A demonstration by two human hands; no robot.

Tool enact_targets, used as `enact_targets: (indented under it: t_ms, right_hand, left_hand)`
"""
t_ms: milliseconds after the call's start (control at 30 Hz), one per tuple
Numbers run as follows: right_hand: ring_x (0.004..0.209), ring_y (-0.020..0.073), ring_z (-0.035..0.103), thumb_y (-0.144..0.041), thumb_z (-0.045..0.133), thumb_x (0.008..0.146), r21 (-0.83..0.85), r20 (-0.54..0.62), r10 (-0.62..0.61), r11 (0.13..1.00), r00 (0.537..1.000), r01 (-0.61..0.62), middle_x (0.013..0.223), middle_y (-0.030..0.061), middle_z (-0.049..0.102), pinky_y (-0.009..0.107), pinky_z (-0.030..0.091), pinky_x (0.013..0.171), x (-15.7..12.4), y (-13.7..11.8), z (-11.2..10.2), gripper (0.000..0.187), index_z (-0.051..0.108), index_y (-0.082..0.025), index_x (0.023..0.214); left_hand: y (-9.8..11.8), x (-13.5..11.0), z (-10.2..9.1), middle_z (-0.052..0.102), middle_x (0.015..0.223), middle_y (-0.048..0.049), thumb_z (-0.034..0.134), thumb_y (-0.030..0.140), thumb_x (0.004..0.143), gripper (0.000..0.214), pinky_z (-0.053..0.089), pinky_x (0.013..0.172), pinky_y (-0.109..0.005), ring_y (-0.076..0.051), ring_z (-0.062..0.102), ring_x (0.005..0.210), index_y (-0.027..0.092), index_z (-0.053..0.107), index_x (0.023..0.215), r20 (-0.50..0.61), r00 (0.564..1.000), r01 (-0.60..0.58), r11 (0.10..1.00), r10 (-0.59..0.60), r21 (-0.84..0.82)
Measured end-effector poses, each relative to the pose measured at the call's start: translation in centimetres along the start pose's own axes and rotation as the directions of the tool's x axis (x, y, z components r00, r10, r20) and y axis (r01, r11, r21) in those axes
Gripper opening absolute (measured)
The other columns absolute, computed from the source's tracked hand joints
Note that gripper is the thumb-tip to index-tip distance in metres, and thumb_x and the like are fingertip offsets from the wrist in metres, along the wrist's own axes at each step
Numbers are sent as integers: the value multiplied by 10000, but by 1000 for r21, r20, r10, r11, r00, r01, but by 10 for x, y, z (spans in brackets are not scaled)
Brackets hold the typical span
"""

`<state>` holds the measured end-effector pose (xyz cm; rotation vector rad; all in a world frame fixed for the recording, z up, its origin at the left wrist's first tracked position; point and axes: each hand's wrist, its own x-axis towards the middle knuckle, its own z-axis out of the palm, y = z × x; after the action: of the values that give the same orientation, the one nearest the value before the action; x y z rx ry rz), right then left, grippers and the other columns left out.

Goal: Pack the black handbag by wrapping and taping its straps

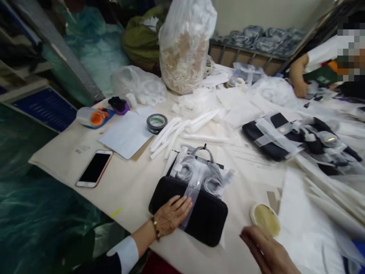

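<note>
My left hand (173,215) lies flat, fingers stretched out, on a black handbag (207,217) near the table's front edge. Its fingertips rest on a translucent strip (194,186) that runs down over the bag's front. Behind the front panel, the handle (203,150) and coiled straps (184,171) are wrapped in thin greyish film. My right hand (266,249) is off to the right, apart from the bag, with its fingers drawn together towards the thumb; what they hold, if anything, cannot be made out. Just beyond it is a round yellowish roll or disc (266,220) with a white rim.
A phone (94,168), white sheets (127,133), dark tape roll (156,123) and white rolled tubes (171,137) lie left and behind. Another wrapped black bag (268,137) is at right. A tall plastic sack (186,49) stands at the back. A co-worker's arm (299,76) reaches in at far right.
</note>
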<state>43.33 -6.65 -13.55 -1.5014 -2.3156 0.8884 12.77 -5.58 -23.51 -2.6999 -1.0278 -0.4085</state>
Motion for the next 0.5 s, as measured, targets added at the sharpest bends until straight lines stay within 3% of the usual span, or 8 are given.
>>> enact_targets:
  t_ms: [100, 167, 300, 500]
  right_hand:
    - [595, 128, 542, -257, 327, 903, -64, 194, -191, 976, 962, 207, 688, 13, 551, 237, 438, 538, 71, -54, -2, 224, 508, -221, 775]
    - [602, 125, 520, -229, 324, 904, -110, 318, -257, 946, 913, 305, 695, 14, 539, 233, 416, 547, 106, -71, 0, 233, 496, -205, 748]
    - [655, 134, 524, -182, 350, 887, -216, 484, -314, 861, 817, 460, 714, 32, 552, 237, 397, 594, 150, -76, 10, 220, 515, -179, 743]
    - [663, 134, 532, -118, 382, 850, -380, 603, -269, 731, 751, 567, 736, 42, 585, 242, 369, 616, 181, -76, 28, 195, 555, -166, 773]
  left_hand:
    - [13, -1, -1, 479, 1263, -80, 235, 105, 873, 406, 333, 991, -355, -194, 390, 1185, 116, 489, 1190, -67, 992, 109, 994, -110, -30]
    - [20, -1, 1, 518, 1206, -71, 225, 95, 877, 407, 333, 995, -365, -191, 426, 1147, 121, 512, 1165, -125, 974, 182, 981, -188, -63]
    - [25, -2, 5, 556, 1134, -50, 251, 93, 878, 384, 354, 987, -358, -174, 471, 1084, 139, 555, 1109, -202, 940, 254, 960, -274, -119]
    - [25, -3, 10, 586, 1062, -62, 348, 101, 856, 310, 367, 990, -361, -173, 490, 1064, 118, 575, 1066, -268, 911, 269, 944, -313, -190]
